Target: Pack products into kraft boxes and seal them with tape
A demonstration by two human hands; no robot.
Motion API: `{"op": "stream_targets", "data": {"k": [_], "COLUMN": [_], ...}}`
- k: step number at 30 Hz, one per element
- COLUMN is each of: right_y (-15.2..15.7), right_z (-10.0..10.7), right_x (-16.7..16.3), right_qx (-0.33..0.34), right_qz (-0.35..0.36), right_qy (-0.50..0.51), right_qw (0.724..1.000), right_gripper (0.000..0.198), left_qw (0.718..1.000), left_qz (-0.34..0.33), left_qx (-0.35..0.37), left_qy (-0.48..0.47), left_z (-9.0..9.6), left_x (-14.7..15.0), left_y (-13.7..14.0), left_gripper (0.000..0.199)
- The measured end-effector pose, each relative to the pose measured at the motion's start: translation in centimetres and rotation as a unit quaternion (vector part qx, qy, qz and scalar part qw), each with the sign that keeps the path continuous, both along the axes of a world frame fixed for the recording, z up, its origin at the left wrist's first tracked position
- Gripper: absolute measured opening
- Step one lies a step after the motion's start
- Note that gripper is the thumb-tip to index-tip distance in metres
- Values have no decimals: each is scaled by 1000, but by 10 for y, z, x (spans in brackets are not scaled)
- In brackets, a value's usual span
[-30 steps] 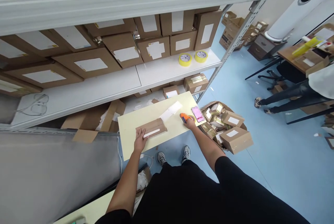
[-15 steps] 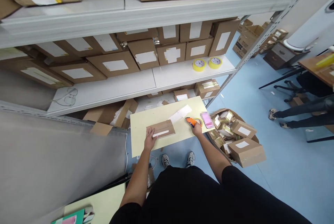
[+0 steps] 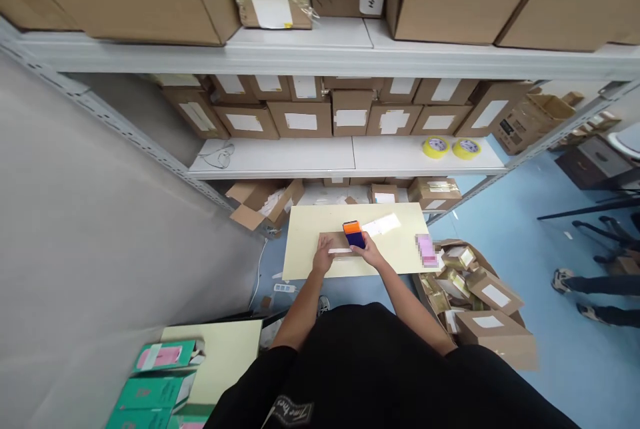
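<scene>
A small flat cardboard box (image 3: 334, 238) with a white strip along its near edge lies on a pale yellow tabletop (image 3: 305, 219). My left hand (image 3: 324, 256) grips the left end of this box, with the fingers over its top. At the right end, my right hand (image 3: 370, 250) is closed around an orange and dark blue tape dispenser (image 3: 354, 234), which stands tilted over the box. The dispenser and my right hand cover part of the box. Behind it lies a white paper strip (image 3: 383, 224). A pink, pixelated item (image 3: 427, 250) rests at the table's right edge.
A shelf rack (image 3: 280, 156) with labelled cartons rises behind the table, bearing two yellow tape rolls (image 3: 435, 146). To the right is a large container of parcels (image 3: 495, 289). Green boxes (image 3: 150, 392) lie at lower left. Another person's legs (image 3: 600, 299) show far right.
My right hand has brought the tape dispenser leftward, from near the pink item to over the cardboard box. My left hand stays on the box. The camera view has turned left.
</scene>
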State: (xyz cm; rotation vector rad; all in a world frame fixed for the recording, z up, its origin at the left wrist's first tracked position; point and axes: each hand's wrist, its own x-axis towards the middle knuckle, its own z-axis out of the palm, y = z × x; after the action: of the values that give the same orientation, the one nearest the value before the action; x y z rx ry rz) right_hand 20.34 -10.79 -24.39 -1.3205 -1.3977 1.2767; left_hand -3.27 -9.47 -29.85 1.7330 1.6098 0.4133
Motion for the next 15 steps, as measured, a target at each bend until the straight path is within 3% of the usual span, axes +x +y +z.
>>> {"op": "stream_targets", "data": {"k": [5,11,15], "right_y": [-3,-23,-30], "right_z": [-2,-7,-9], "right_x": [8,40,49], "right_qx": [-78,-114,-133], "right_qz": [63,53,54], "right_qy": [15,27,56], "right_qw": [995,992,988], "right_gripper": [55,51,48], "left_qw": [1000,999,997], "left_qz": [-4,-10,22], "left_qx": [8,16,68], "left_qy": [-1,34,-3], "left_z": [8,34,63], "left_x": [2,-1,12], "left_y": [-4,-2,7], "left_gripper": [61,59,31]}}
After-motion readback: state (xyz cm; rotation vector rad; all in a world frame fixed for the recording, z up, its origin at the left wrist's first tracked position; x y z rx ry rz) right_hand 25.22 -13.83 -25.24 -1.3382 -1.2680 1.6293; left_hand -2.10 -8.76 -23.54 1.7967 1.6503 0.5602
